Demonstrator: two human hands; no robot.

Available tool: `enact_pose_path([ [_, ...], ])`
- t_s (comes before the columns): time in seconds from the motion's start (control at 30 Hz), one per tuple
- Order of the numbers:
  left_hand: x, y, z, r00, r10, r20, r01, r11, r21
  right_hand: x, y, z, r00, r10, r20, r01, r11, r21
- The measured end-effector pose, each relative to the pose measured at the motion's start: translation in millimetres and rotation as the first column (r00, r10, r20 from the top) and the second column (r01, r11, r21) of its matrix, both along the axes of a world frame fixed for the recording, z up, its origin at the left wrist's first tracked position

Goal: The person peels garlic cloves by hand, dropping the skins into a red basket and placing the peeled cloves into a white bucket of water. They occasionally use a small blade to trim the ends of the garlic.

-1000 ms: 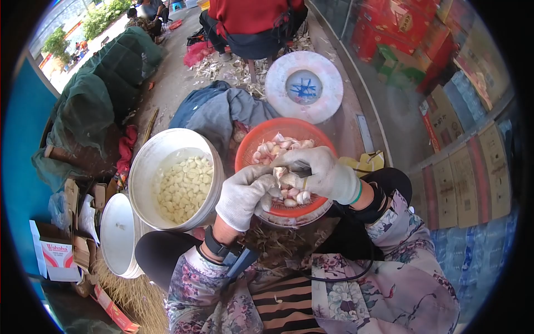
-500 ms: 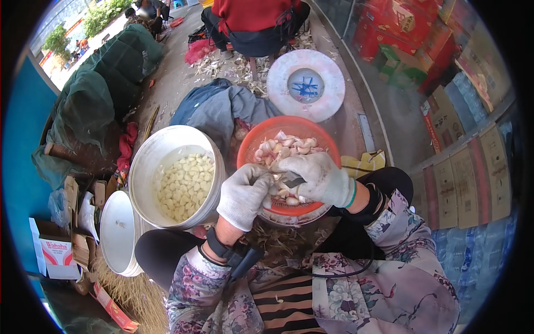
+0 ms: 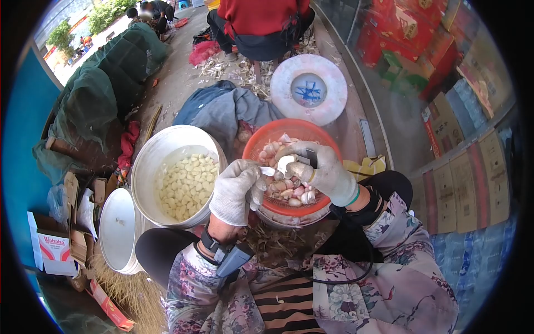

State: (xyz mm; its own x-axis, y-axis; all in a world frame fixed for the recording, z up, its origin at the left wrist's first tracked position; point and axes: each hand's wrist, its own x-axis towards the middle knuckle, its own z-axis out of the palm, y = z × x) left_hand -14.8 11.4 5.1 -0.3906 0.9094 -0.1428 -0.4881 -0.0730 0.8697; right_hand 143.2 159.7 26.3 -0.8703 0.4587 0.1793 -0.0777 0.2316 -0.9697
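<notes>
Both hands wear whitish gloves over an orange basket of unpeeled garlic cloves. My left hand is closed, pinching a thin pale piece of garlic skin at its fingertips. My right hand holds a pale garlic clove between thumb and fingers, with a dark blade-like object partly hidden in the same hand. To the left, a white bucket contains peeled garlic cloves.
Ahead are a blue-grey cloth, a round white lid-like ring and a seated person in red. A white lid leans beside the bucket. Cartons stand at right, green netting at left.
My hands have moved apart. The clove in my right hand and the skin piece in my left now show clearly. The whole view has shifted slightly.
</notes>
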Motion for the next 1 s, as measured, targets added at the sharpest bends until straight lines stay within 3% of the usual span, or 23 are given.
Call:
enact_pose_path([
  [0.17, 3, 0, 0, 0.983, -0.029, -0.179, 0.007, 0.992, -0.125, 1, 1, 5, 0.998, 0.037, 0.049, -0.034, 0.997, -0.065],
  [0.27, 14, 3, 8, 0.962, -0.022, -0.272, -0.009, 0.994, -0.11, -4, 0, -7, 0.997, 0.072, -0.014, -0.066, 0.967, 0.246],
  [0.3, 14, 3, 8, 0.953, -0.051, -0.299, 0.007, 0.989, -0.145, -2, -2, -9, 0.995, -0.005, 0.097, -0.029, 0.939, 0.343],
  [0.4, 16, 6, 6, 0.979, -0.038, -0.202, 0.016, 0.994, -0.109, -1, -2, -10, 0.995, -0.051, 0.09, -0.002, 0.859, 0.512],
  [0.5, 19, 6, 4, 0.99, -0.057, -0.129, 0.045, 0.995, -0.094, -7, -3, -13, 0.999, -0.033, -0.042, 0.05, 0.832, 0.552],
  [0.6, 14, 8, -5, 0.993, -0.106, -0.055, 0.103, 0.993, -0.049, -7, -14, 1, 0.997, -0.062, -0.047, 0.072, 0.966, 0.248],
  [0.7, 16, 11, -9, 0.995, -0.096, -0.016, 0.097, 0.995, 0.033, -7, -18, 5, 0.989, -0.132, -0.059, 0.139, 0.982, 0.128],
  [0.8, 15, 14, -8, 0.991, -0.131, -0.016, 0.132, 0.987, 0.086, -5, -14, 4, 0.986, -0.16, -0.053, 0.168, 0.912, 0.375],
  [1.0, 13, 9, -8, 0.993, -0.111, -0.04, 0.115, 0.989, 0.09, -6, -23, 2, 0.953, -0.224, -0.206, 0.299, 0.815, 0.497],
])
